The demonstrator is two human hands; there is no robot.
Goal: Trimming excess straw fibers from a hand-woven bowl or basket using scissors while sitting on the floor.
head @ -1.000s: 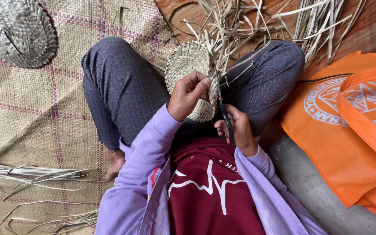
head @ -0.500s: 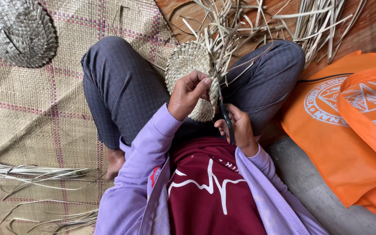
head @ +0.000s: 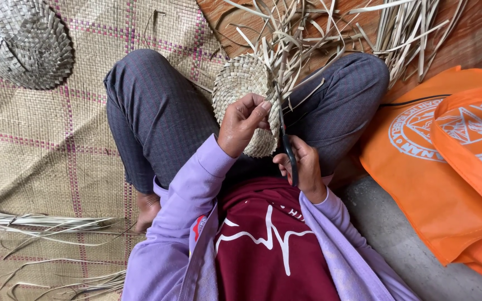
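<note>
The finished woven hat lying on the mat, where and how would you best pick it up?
Take the woven hat by its flat brim edge nearest the knee, coming from the right. It lies crown up on the mat, so the brim is probably the easiest part to pinch.

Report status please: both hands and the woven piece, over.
Left hand grips woven piece on lap. Right hand holds scissors, blades at loose strips. Nothing blocks.

An orange fabric carrier bag (head: 442, 184) lies flat at the right edge, partly on the wooden floor and partly on the grey concrete, just beside the person's knee. It bears a round white printed emblem (head: 447, 131) with a triangle inside.
</note>
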